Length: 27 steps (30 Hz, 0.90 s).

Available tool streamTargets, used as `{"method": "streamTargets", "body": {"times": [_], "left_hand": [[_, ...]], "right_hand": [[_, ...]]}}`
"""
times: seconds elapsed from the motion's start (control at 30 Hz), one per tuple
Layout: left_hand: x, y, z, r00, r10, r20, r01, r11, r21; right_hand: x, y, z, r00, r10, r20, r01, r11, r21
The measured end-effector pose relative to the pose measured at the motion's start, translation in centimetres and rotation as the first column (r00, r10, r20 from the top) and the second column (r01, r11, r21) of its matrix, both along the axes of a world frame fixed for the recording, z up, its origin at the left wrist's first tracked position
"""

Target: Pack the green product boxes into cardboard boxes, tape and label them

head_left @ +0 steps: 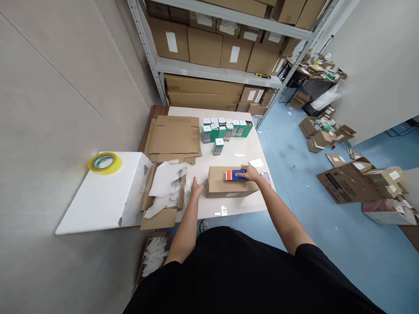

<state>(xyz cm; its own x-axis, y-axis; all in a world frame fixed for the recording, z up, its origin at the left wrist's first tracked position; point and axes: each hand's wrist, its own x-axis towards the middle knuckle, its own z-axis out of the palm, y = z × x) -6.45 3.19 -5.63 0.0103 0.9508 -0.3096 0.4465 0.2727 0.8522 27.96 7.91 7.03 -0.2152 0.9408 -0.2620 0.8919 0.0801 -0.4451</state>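
Observation:
A closed cardboard box [218, 185] lies on the white table in front of me. My right hand [250, 173] is closed around a blue tape dispenser [234, 175] with an orange-and-white end, held at the top of the box. At the box's left end is my left hand [197, 187], thumb raised and fingers apart, with nothing in it; whether its fingertips touch the cardboard I cannot tell. Farther back, one small green-and-white carton [218, 147] stands in front of several similar cartons [225, 131] grouped in rows.
Flattened cardboard [176, 137] lies at the table's back left. Nearer me, an open box [178, 211] holds white packing sheets [166, 181]. A yellow tape roll [104, 163] sits on a white block [101, 196]. A phone [266, 178] is at the right edge; metal shelving [203, 69] stands behind.

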Motion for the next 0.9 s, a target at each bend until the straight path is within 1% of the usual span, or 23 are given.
{"method": "streamTargets", "body": {"times": [0.07, 0.1, 0.13, 0.17, 0.2, 0.23, 0.27, 0.33, 0.43, 0.53, 0.63, 0.73, 0.9], "left_hand": [[-0.2, 1.0, 1.0, 0.998, -0.055, 0.021, 0.053, 0.995, 0.087], [-0.1, 1.8, 1.7, 0.991, -0.128, 0.035, 0.122, 0.983, 0.139], [0.1, 2.6, 2.3, 0.971, -0.240, 0.011, 0.234, 0.954, 0.188], [0.2, 3.5, 3.0, 0.929, -0.369, -0.040, 0.369, 0.906, 0.206], [0.4, 4.3, 3.7, 0.880, -0.466, -0.093, 0.475, 0.859, 0.188], [0.5, 5.0, 4.2, 0.839, -0.527, -0.139, 0.544, 0.825, 0.156], [0.5, 5.6, 4.6, 0.808, -0.561, -0.180, 0.584, 0.803, 0.122], [0.4, 6.3, 5.1, 0.786, -0.569, -0.242, 0.601, 0.796, 0.079], [0.1, 6.4, 5.0, 0.779, -0.562, -0.279, 0.601, 0.796, 0.073], [-0.1, 6.0, 4.6, 0.782, -0.559, -0.276, 0.598, 0.797, 0.079], [-0.2, 5.8, 4.4, 0.783, -0.559, -0.273, 0.597, 0.799, 0.074], [-0.2, 5.9, 4.2, 0.789, -0.562, -0.248, 0.593, 0.802, 0.069], [-0.2, 6.1, 3.5, 0.800, -0.547, -0.247, 0.579, 0.812, 0.077]], "right_hand": [[-0.2, 0.3, 0.5, 1.000, 0.019, 0.021, -0.019, 1.000, -0.014], [-0.4, 0.5, 0.9, 0.999, 0.032, 0.036, -0.032, 0.999, -0.020], [-0.5, 0.8, 1.3, 0.997, 0.049, 0.055, -0.047, 0.999, -0.025], [-0.7, 1.1, 1.8, 0.995, 0.065, 0.077, -0.063, 0.998, -0.027], [-0.9, 1.5, 2.4, 0.992, 0.079, 0.098, -0.077, 0.997, -0.025], [-1.1, 1.8, 2.9, 0.989, 0.092, 0.118, -0.090, 0.996, -0.023], [-1.4, 2.2, 3.4, 0.985, 0.104, 0.135, -0.102, 0.995, -0.018], [-1.9, 2.9, 4.3, 0.980, 0.120, 0.160, -0.121, 0.993, -0.004], [-2.5, 3.5, 4.9, 0.971, 0.138, 0.195, -0.143, 0.990, 0.014], [-2.6, 3.4, 4.7, 0.967, 0.142, 0.213, -0.146, 0.989, 0.004], [-1.6, 3.0, 4.2, 0.970, 0.123, 0.211, -0.119, 0.992, -0.032], [1.2, 2.5, 3.8, 0.967, 0.068, 0.245, -0.057, 0.997, -0.054], [8.4, 1.6, 3.5, 0.955, -0.072, 0.288, 0.088, 0.995, -0.044]]}}
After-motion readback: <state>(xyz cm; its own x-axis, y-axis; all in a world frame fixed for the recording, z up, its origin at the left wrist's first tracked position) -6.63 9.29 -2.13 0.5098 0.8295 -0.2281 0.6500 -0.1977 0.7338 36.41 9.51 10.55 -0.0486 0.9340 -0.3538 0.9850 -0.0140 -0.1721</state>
